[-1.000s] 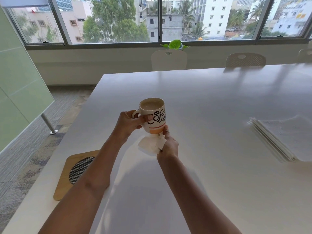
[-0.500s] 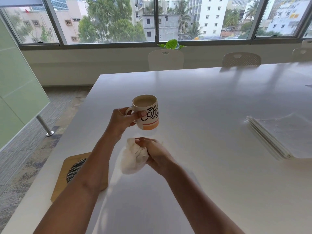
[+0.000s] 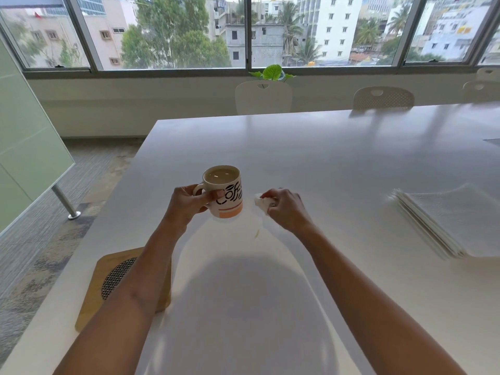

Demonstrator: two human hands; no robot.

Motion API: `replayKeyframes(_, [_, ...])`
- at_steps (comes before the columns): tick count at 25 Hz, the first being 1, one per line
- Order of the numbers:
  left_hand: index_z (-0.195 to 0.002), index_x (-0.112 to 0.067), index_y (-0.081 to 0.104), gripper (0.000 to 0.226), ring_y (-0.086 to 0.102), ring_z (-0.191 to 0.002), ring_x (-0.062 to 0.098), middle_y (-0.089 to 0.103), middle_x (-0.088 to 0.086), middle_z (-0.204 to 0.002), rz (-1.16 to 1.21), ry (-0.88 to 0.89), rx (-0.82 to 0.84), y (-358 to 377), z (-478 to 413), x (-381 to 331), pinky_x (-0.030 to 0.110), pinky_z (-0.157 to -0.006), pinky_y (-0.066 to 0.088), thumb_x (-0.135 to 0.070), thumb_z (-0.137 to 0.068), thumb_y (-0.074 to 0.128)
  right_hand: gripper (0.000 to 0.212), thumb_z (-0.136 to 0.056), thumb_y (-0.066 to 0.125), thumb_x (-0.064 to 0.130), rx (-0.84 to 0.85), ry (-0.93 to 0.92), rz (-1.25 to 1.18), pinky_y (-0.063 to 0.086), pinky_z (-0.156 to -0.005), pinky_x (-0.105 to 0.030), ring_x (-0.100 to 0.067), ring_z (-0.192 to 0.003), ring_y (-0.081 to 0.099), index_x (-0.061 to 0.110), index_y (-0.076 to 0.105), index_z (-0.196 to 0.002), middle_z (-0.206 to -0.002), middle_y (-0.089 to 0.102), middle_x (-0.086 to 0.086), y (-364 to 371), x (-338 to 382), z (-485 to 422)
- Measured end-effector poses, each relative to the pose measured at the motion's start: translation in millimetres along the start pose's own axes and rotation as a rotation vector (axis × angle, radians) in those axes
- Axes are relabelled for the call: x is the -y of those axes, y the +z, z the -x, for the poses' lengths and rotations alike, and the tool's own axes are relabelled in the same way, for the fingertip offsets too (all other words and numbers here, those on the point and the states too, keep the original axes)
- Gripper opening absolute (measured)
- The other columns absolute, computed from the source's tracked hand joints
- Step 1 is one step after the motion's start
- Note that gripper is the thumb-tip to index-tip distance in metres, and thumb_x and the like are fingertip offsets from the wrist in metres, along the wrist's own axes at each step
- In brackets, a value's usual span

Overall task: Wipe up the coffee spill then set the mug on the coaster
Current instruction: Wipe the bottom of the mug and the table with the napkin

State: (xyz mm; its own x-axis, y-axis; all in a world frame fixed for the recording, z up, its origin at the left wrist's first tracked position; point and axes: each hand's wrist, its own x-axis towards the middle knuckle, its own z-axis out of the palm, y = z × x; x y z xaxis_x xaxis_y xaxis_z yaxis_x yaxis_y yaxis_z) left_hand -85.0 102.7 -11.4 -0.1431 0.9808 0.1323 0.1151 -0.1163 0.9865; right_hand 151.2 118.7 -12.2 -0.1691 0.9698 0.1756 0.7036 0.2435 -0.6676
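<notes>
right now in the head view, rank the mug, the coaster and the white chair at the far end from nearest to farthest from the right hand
1. mug, just left of the right hand, which grips a tissue
2. coaster, at the near left edge of the table
3. white chair, beyond the table's far end

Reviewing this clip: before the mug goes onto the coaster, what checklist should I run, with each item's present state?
1. Left hand has a grip on the mug handle: ok.
2. Mug upright, coffee level: ok.
3. Spill wiped: not ok, a yellowish streak lies on the table.
4. Right hand holds the tissue: ok.
5. Coaster free: cannot tell, the left forearm covers part.
6. Mug underside dry: cannot tell.
</notes>
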Motion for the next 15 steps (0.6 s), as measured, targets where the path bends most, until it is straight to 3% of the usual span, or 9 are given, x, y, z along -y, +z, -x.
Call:
replayKeyframes(3, [-0.061,-0.024,0.076,0.014,0.072,-0.073,0.011,0.075,-0.007,-0.068,0.013,-0.022,0.001,1,-1,7,0.023,-0.067,0.060,-0.017,-0.069,0.086,0.045,-0.074,0.046,-0.006,0.017,-0.059,0.111,0.041,-0.075,-0.026,-0.033,-0.099,0.060,0.010,0.070,-0.108,-0.110,0.066,-0.014,19,-2,-4])
replayKeyframes(8, [-0.064,-0.023,0.077,0.011,0.073,-0.074,0.010,0.076,-0.006,-0.070,0.037,-0.039,0.003,0,-3,15,0.021,-0.063,0.058,-0.020,-0.065,0.087,0.041,-0.076,0.049,-0.009,0.049,-0.102,0.252,0.052,-0.082,-0.038,-0.036,-0.099,0.061,0.014,0.069,-0.104,-0.108,0.068,-0.012,42,-2,2])
replayKeyframes(12, [-0.062,-0.027,0.077,0.013,0.072,-0.070,0.004,0.074,-0.010,-0.066,0.039,-0.024,0.022,1,-5,18,0.015,-0.058,0.054,-0.018,-0.067,0.086,0.042,-0.077,0.052,-0.005,0.074,-0.130,0.356,0.050,-0.076,-0.034,-0.034,-0.095,0.065,0.019,0.072,-0.106,-0.110,0.070,-0.008,47,-5,5])
replayKeyframes(15, [-0.063,-0.027,0.077,0.014,0.072,-0.070,0.004,0.074,-0.010,-0.066,0.046,-0.031,0.017,1,-7,19,0.016,-0.059,0.054,-0.017,-0.068,0.085,0.045,-0.079,0.052,-0.002,0.097,-0.121,0.391,0.051,-0.080,-0.034,-0.031,-0.097,0.066,0.023,0.073,-0.110,-0.113,0.071,-0.006,46,-7,5])
